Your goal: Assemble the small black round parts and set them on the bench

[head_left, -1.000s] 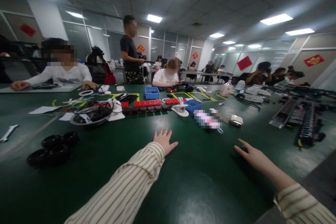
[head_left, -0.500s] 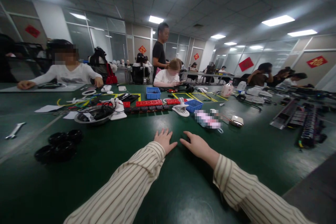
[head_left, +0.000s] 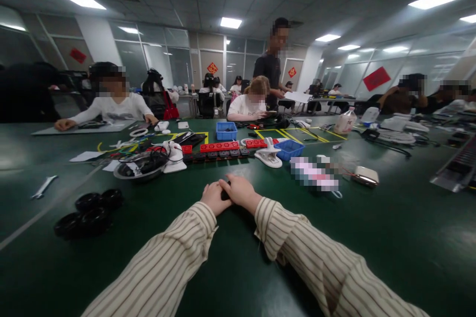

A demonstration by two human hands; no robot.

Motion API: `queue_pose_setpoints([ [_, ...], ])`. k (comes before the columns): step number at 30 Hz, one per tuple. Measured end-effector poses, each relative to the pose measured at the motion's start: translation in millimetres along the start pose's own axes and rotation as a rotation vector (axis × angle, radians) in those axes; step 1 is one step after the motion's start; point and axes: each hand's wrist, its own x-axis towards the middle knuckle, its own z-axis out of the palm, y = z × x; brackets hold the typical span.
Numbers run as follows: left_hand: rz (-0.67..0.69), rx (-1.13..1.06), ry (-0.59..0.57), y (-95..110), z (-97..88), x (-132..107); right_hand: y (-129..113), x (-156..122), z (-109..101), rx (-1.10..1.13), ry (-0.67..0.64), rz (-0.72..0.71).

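My left hand (head_left: 214, 198) and my right hand (head_left: 242, 191) meet above the middle of the green table (head_left: 238, 267). The fingers of my right hand lie across the fingers of my left, loosely closed together. A dark gap shows between the two palms, and no held object can be made out in it. Beyond my hands stand a white clip base (head_left: 269, 156) and a row of red socket blocks (head_left: 224, 145). To the right of my right hand lies a pink item (head_left: 314, 174), partly blurred out.
At left are several black rings (head_left: 91, 213) and a wrench (head_left: 44, 186). A bowl of cables (head_left: 141, 166) and blue bins (head_left: 226, 131) stand farther back. A gold box (head_left: 365, 176) lies at right. Several people sit beyond; one person (head_left: 269, 67) stands holding paper.
My hands, apart and spread over the table before, have come together and touch. The view has turned a little left. The standing person has moved to the right.
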Motion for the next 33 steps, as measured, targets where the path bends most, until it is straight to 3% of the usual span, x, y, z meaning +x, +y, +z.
queue_pose_setpoints([
  [10,-0.07,0.077,0.051,0,2.9,21,12,16,4,0.128,-0.008,-0.16],
  [33,0.159,-0.003,0.001,-5,-3.4,12,13,2,2,0.213,0.018,-0.191],
])
